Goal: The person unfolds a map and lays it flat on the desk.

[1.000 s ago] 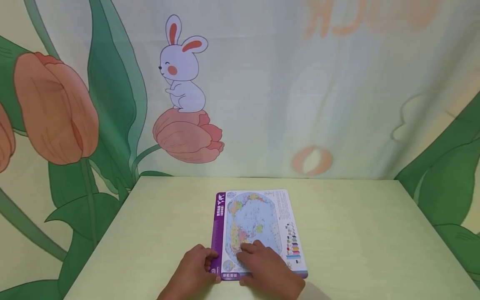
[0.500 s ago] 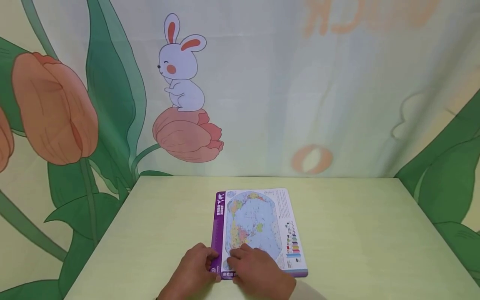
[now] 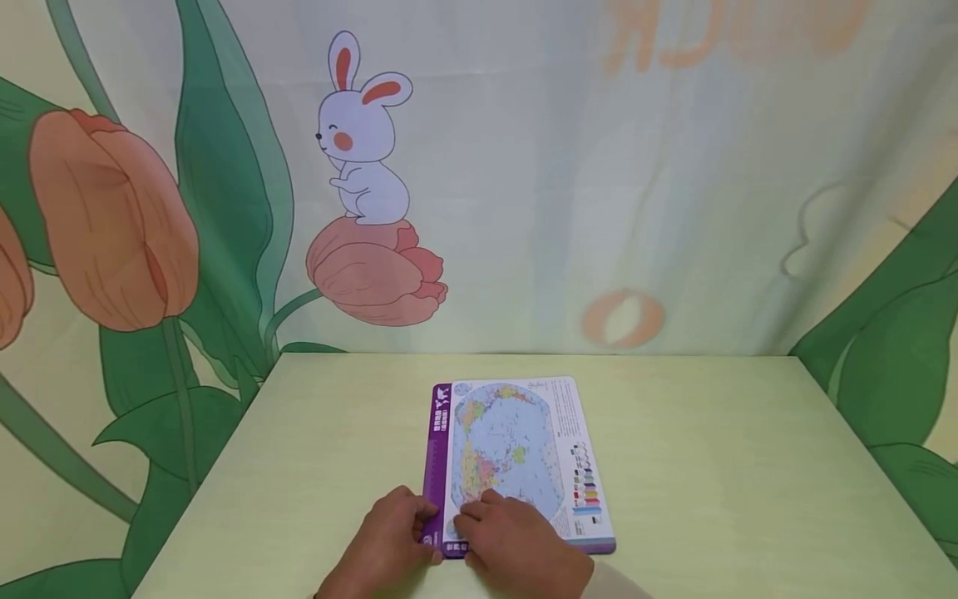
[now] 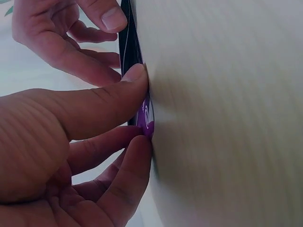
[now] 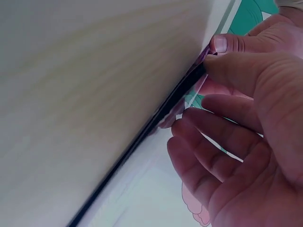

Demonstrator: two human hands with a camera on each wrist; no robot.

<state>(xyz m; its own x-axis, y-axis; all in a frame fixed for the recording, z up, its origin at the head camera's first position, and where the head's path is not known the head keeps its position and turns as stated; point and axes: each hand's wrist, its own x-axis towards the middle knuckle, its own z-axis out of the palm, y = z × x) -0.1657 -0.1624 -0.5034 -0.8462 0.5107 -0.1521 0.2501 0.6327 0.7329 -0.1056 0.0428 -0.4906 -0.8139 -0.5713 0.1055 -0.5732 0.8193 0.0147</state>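
Note:
A flat world map board (image 3: 512, 433) with a purple left strip lies on the table in the head view. My left hand (image 3: 385, 532) holds its near left corner, thumb on the near edge and bent fingers at the left side. Close beside it, my right hand (image 3: 520, 541) has its thumb at the near edge and curled fingers over the map's lower left. Seen in the left wrist view, the board's dark, thin edge (image 4: 128, 47) runs between both hands. The right wrist view has the right thumb (image 5: 232, 68) touching that edge. Part of the map is hidden under the right hand.
The pale yellow table (image 3: 718, 466) extends to both sides of the board. Behind it hangs a curtain (image 3: 516, 183) printed with tulips, leaves and a white rabbit.
My right hand has slid left along the board's near edge, closer to the left hand, then stayed there. The left hand and the board look unmoved.

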